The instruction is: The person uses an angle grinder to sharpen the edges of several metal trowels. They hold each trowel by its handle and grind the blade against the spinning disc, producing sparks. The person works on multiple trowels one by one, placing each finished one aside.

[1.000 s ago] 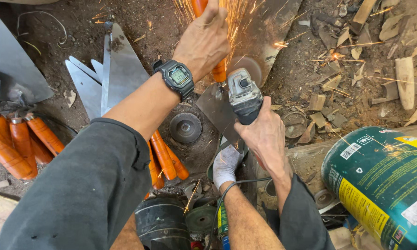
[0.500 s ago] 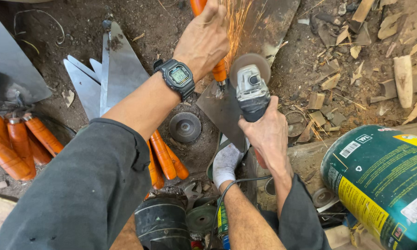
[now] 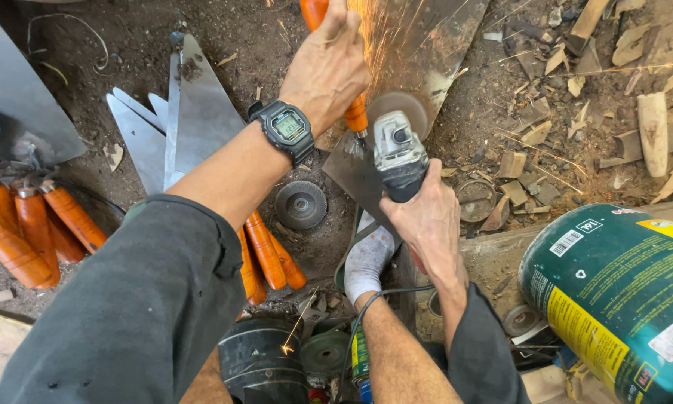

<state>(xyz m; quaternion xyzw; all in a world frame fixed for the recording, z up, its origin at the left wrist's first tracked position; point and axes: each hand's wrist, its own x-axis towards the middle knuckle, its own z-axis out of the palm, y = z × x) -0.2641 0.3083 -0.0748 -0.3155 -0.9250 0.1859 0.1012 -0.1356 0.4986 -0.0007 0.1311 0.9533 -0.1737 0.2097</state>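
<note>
grinder (image 3: 398,153) nudged left, r hand (image 3: 428,221) grip clenched on it, l hand (image 3: 327,67) clutching orange handle (image 3: 356,116), green drum (image 3: 621,299) shut

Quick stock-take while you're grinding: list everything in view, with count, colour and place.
angle grinder: one, grey, centre, disc throwing sparks on the blade
metal blade: one, dark steel, top centre, under the disc
orange handle: one, beneath the left hand
cut blades: several, silver, upper left
handled tools: several, orange, far left
spare disc: one, grey, on the ground, centre
drum: one, green, lower right
wood scraps: many, tan, upper right
wristwatch: one, black
left hand: on the orange handle
right hand: around the grinder body
</note>
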